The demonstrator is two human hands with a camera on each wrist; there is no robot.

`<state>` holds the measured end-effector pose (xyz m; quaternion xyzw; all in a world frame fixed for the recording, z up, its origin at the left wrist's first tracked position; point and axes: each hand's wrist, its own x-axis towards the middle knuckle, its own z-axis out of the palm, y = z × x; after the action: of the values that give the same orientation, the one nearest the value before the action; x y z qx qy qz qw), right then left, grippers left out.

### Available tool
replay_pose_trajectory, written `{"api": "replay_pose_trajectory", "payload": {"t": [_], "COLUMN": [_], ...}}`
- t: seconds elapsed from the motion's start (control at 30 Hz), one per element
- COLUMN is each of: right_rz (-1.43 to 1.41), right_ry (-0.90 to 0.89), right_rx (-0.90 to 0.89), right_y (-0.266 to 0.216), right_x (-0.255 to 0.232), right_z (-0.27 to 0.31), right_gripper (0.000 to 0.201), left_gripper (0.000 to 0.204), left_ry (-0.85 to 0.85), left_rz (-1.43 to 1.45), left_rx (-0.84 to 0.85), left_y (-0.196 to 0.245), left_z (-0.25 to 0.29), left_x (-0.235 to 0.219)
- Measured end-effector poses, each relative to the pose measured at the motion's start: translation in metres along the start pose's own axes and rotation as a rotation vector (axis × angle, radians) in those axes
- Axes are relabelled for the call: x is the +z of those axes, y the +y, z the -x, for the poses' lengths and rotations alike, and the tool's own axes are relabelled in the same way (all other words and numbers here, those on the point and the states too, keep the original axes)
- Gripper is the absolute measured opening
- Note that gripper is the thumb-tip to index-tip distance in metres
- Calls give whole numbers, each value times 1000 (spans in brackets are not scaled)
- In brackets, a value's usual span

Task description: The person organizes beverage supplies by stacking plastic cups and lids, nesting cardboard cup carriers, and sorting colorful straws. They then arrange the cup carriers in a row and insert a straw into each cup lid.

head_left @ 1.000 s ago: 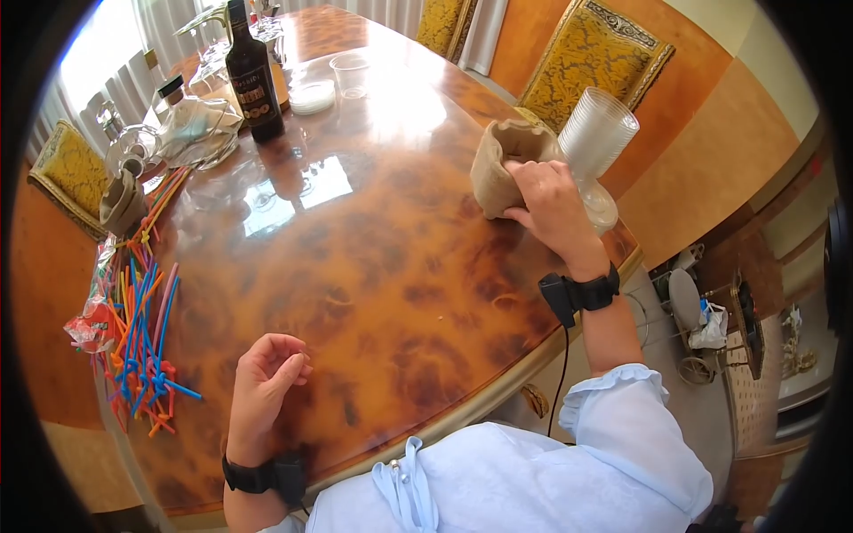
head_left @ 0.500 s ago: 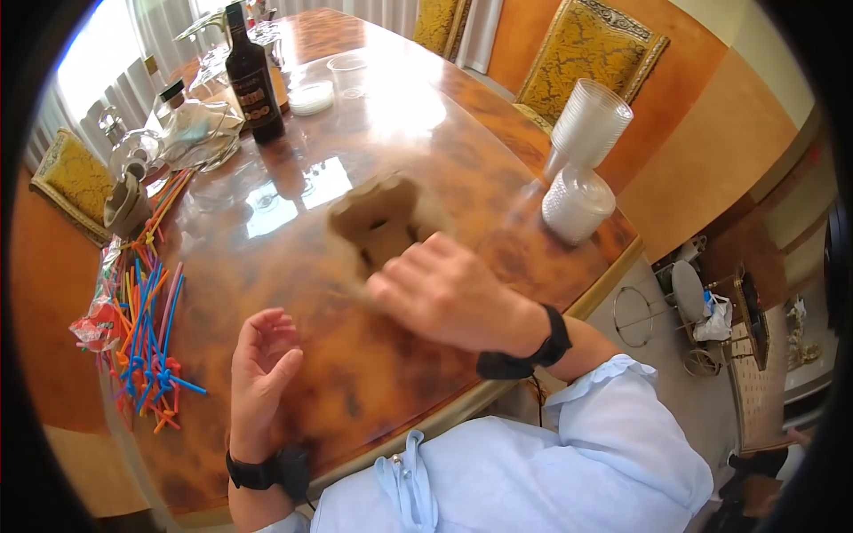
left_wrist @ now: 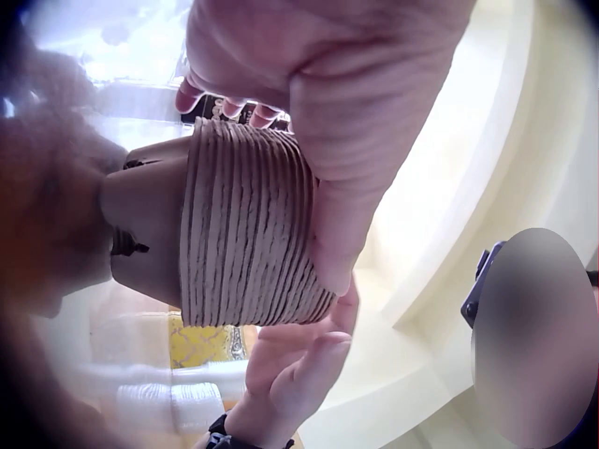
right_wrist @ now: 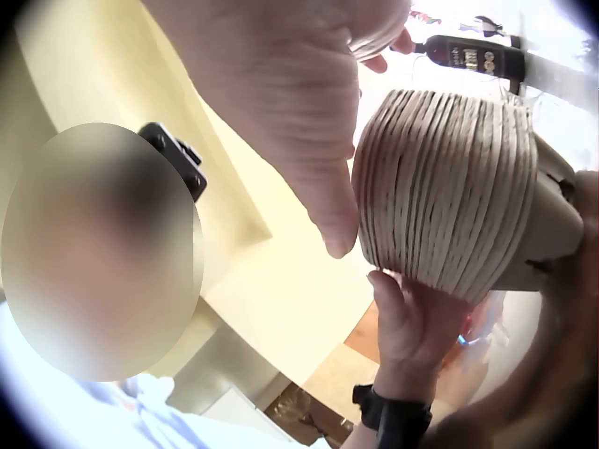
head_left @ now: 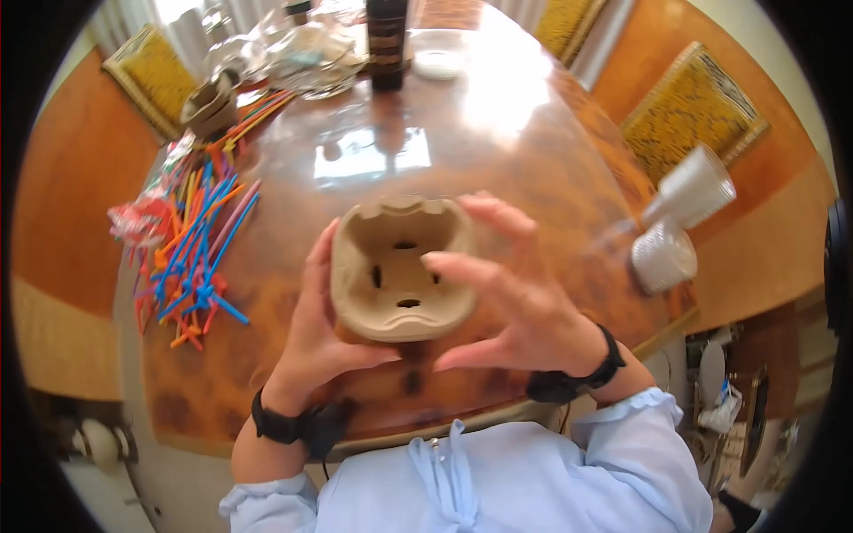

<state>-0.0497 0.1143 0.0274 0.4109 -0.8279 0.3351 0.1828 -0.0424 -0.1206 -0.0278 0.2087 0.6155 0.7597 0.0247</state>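
A stack of nested brown moulded-pulp cup carriers (head_left: 404, 277) is in front of me, its scalloped opening facing up, with several dark slots inside. My left hand (head_left: 306, 324) grips its left side, thumb along the near side. In the left wrist view the many layered rims of the stack (left_wrist: 248, 229) show, with that thumb pressed near the top rim. My right hand (head_left: 538, 311) is at the right side, fingers spread, one fingertip over the opening. The right wrist view has its thumb right beside the rims of the stack (right_wrist: 449, 192).
Twisted coloured balloons (head_left: 200, 249) lie along the left side of the glossy table (head_left: 293, 231), beside another brown pulp piece (head_left: 209, 108). A dark bottle (head_left: 387, 44) and glassware stand at the back. Stacked clear plastic cups (head_left: 665, 258) are at the right edge.
My right hand has brought the carrier stack from the right edge to the table's near middle and loosened its fingers. My left hand has moved in to grip it. The head view has turned left.
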Motion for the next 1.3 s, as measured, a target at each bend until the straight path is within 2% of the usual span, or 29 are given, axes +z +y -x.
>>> {"api": "replay_pose_trajectory", "payload": {"t": [0.1, 0.2, 0.4, 0.67, 0.8, 0.9, 1.0, 1.1, 1.23, 1.3], "right_rz": [-253, -333, -411, -491, -360, -169, -8, -65, -149, -203], "right_ry": [-101, -60, -83, -22, 8, 11, -89, 24, 248, 381], "right_rx": [61, 24, 16, 49, 2, -119, -187, -111, -174, -184], "right_y": [13, 21, 22, 16, 12, 13, 3, -3, 14, 29], "right_x": [4, 17, 15, 20, 14, 13, -1, -11, -29, -26], "right_z": [0, 7, 8, 9, 7, 7, 3, 2, -13, -34], "right_gripper": [58, 44, 26, 20, 16, 13, 13, 14, 11, 9], "left_gripper": [127, 127, 122, 114, 113, 111, 109, 108, 105, 105], "left_ry": [-35, -63, 7, 103, 121, 124, 123, 129, 143, 141], "left_rz": [-30, -69, -232, -358, -381, -301, -249, -269, -387, -341], "left_rx": [36, 79, 185, 248, 246, 255, 244, 205, 209, 163], "left_y": [-3, -7, -6, -8, -7, -9, -6, -3, 2, 6], "left_z": [-4, -7, -3, 0, 2, 1, -1, 3, 8, 9], "left_x": [2, 3, 11, 13, 12, 14, 17, 14, -1, -9]}}
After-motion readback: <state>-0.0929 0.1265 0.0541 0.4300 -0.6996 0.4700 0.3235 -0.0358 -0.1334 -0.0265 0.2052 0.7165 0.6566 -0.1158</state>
